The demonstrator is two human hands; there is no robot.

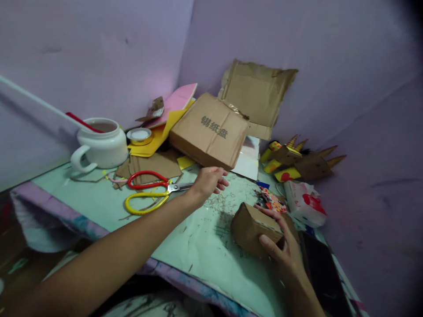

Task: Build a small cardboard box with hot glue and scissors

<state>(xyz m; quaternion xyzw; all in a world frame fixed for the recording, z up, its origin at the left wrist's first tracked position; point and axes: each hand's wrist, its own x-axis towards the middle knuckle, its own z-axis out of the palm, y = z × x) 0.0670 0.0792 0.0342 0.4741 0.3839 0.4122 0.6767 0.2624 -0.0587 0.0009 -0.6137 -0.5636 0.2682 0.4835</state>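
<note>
My right hand (284, 246) grips a small brown cardboard box (253, 233) from its right side, thumb on the near face and fingers over the top. The box is tilted just above or on the table; I cannot tell which. My left hand (209, 182) is stretched over the table with its fingers loosely apart and nothing visible in them. It is nearest to the front corner of a large carton (211, 130) with printed black characters. Behind my left wrist lie scissors (168, 188) with one red and one yellow handle, their blade tips hidden by the hand.
A white mug (102, 145) holds a red stick and a pale rod. Yellow and pink sheets (175, 105) lean by the carton, near a round tin (140, 135). Horned cardboard figures (310, 163), a tissue pack (304, 202) and a dark flat object (324, 273) are at right. Scraps litter the table.
</note>
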